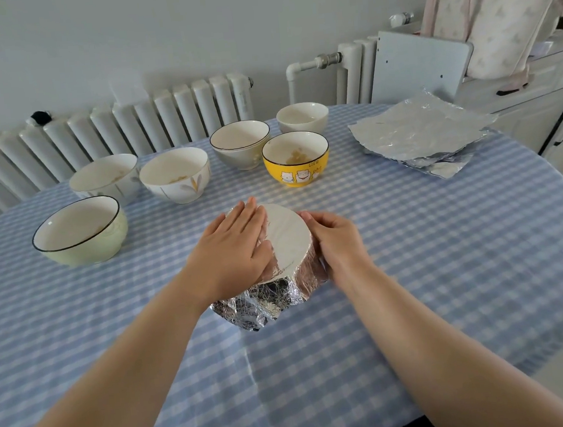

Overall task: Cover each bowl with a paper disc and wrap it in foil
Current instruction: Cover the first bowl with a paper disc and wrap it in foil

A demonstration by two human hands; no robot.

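A bowl topped with a white paper disc (289,236) stands at the table's middle on a crinkled foil sheet (257,307). Foil is folded up against its near and right sides. My left hand (239,247) lies flat with straight fingers on the left part of the disc, pressing foil over the rim. My right hand (337,242) cups the bowl's right side, fingers curled against the foil. Several uncovered bowls stand behind: a pale green one (81,231), two white ones (105,179) (175,175), a grey one (240,143), a yellow cat-print one (296,157) and a small white one (302,117).
A stack of foil sheets (423,136) lies at the far right of the blue checked tablecloth (446,250). A white radiator (113,132) runs behind the table. A cabinet (542,102) stands to the right.
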